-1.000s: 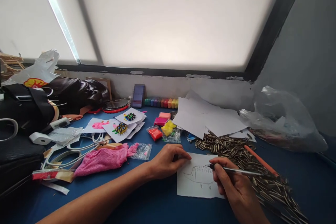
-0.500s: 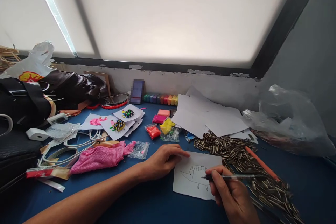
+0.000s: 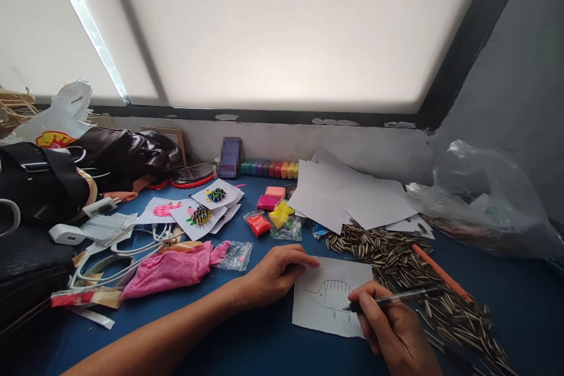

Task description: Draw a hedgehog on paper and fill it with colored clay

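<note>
A small white sheet of paper [image 3: 308, 308] lies on the blue tabletop, with a hedgehog-like animal drawn on it in thin black lines. Rows of short spine marks fill the animal's back, and two legs hang below its belly. My right hand [image 3: 390, 323] is closed round a black pen [image 3: 379, 301], its tip at the belly line on the drawing's right side. My left hand [image 3: 277, 276] rests at the sheet's upper left corner, index finger stretched onto the paper and the other fingers loosely bent; it holds nothing.
Sunflower seeds [image 3: 392, 255] lie heaped to the right, with an orange stick [image 3: 443, 273] across them. Behind are blank paper sheets [image 3: 348, 191] and bags of coloured clay [image 3: 258, 223]. Leftward lie a pink cloth [image 3: 170, 270], decorated cards [image 3: 187, 217], cables [image 3: 94, 282] and a black bag [image 3: 35, 188].
The pen tip has moved down and slightly right, from inside the animal's body to its belly line. More spine marks show on the back. My left hand stays at the paper's corner.
</note>
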`<state>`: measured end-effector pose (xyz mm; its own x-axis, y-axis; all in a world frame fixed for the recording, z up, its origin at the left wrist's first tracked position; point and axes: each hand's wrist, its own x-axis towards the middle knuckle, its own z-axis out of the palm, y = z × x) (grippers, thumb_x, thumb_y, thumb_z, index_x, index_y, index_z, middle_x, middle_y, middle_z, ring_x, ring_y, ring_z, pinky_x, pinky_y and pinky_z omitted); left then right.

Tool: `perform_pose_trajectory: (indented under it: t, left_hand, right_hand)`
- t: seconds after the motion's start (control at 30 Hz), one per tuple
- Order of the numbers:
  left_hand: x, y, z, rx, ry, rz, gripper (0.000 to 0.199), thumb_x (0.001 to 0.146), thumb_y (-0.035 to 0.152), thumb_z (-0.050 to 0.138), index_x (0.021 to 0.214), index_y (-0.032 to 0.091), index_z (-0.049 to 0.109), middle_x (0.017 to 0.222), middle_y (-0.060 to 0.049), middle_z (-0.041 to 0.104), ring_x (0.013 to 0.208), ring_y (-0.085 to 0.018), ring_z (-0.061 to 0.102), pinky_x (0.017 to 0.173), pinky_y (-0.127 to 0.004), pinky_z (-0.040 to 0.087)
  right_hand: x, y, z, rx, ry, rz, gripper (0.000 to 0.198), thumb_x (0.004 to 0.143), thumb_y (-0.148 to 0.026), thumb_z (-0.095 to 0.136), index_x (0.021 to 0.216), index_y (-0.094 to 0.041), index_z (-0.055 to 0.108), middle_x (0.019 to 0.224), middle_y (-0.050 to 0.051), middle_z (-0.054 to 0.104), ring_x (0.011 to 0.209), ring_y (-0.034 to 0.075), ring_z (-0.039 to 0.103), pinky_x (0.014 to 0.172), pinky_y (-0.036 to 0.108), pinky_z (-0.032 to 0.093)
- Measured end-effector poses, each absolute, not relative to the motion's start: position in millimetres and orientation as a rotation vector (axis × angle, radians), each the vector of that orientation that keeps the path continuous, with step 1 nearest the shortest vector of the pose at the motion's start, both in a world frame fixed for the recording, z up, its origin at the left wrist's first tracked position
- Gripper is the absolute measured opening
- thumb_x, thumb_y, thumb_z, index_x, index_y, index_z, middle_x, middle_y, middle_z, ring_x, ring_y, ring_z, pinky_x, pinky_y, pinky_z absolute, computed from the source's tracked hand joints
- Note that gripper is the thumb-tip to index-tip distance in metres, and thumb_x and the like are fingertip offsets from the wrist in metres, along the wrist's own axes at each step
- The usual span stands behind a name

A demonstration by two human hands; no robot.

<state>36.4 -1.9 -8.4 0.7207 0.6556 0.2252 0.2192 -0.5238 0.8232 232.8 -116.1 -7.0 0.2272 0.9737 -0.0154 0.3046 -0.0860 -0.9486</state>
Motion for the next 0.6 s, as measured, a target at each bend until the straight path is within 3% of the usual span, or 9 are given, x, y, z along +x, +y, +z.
perform_pose_trajectory:
  t: [0.17,0.43,0.6]
  left_hand:
    - [37.7,-1.8,-11.8,2.111,0.669,0.688,0.032,0.090,0.007,0.045,0.107,0.015,0.071,0.089,-0.006,0.061,0.078,-0.013,0.055,0.070,-0.022,0.044]
    - [40.6,-3.0,-12.9,2.172,0.673,0.725,0.031,0.086,0.004,0.047,0.105,0.011,0.072,0.085,-0.006,0.061,0.075,-0.014,0.055,0.067,-0.022,0.042]
    - [41.2,-2.8,-12.7,2.195,0.661,0.736,0.032,0.085,0.003,0.047,0.105,0.011,0.072,0.085,-0.007,0.061,0.074,-0.013,0.055,0.065,-0.022,0.042]
  right_hand:
    - [240.6,-115.0,-7.2,-1.563,-1.309,0.974,0.045,0.088,-0.063,0.045,0.083,-0.021,0.061,0.053,-0.005,0.043,0.045,0.012,0.041,0.043,0.024,0.036]
    - [232.2,-116.3,-4.8,-1.539,-1.232,0.875,0.037,0.089,-0.057,0.049,0.078,-0.023,0.057,0.057,-0.005,0.050,0.047,0.012,0.045,0.046,0.023,0.039]
    - [237.4,-113.2,-12.4,-1.526,-1.354,0.872,0.037,0.088,-0.056,0.052,0.073,-0.023,0.057,0.053,-0.006,0.044,0.045,0.012,0.044,0.043,0.023,0.036]
